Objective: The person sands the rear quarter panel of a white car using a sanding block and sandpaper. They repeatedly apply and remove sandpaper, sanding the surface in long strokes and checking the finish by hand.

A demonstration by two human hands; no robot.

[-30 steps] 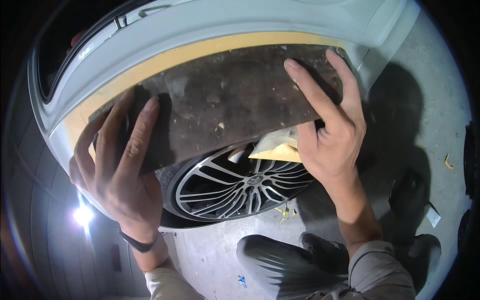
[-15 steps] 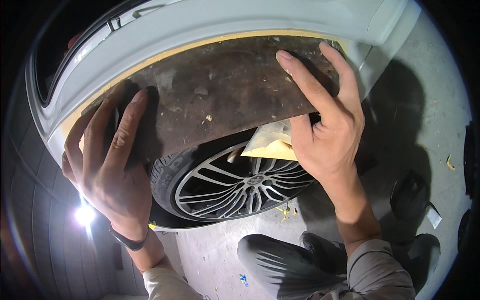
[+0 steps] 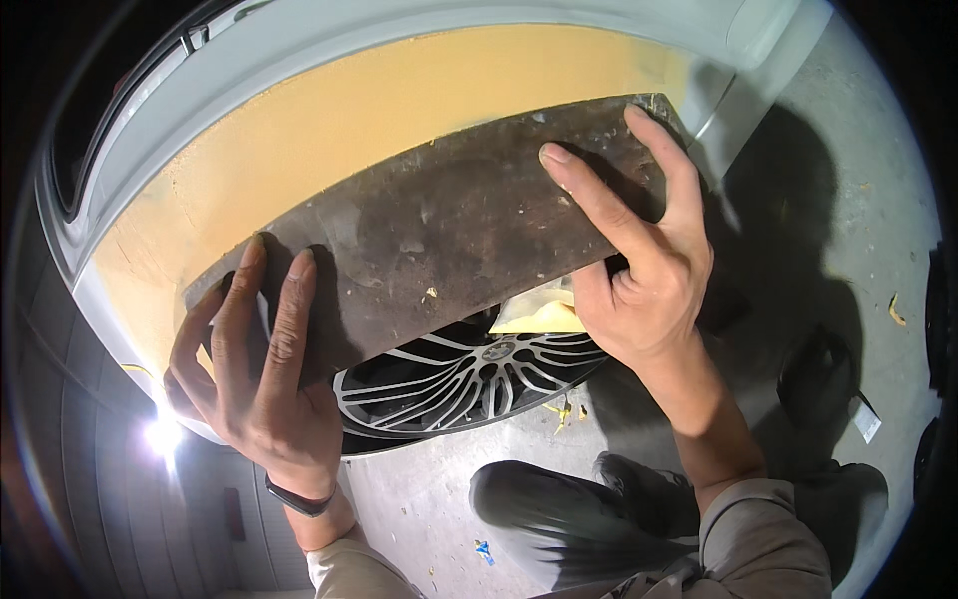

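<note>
A wide, dark, flexible filler spreader [image 3: 439, 220] lies across a car's rear fender, its curved upper edge against a band of yellow body filler [image 3: 329, 130]. My left hand [image 3: 264, 379] grips its left end, fingertips pressing on its face. At the right end, my right hand [image 3: 649, 270] holds it with two fingers spread over the face and the thumb at the lower edge. Beneath that hand pokes out a metal scraper [image 3: 544, 304] coated with yellow filler. It seems tucked in the right hand, but its other end is hidden.
Below the spreader is the car's wheel [image 3: 479, 369] with silver spokes. The white body panel [image 3: 349, 35] borders the filler above. A bright lamp [image 3: 165, 436] shines at the left. Filler scraps [image 3: 564, 411] and a blue bit [image 3: 484, 551] lie on the concrete floor by my knee.
Both hands have drawn the spreader downward over the fender, the left end dropping more. A broad, smooth area of yellow filler now shows above it, and less of the wheel is visible.
</note>
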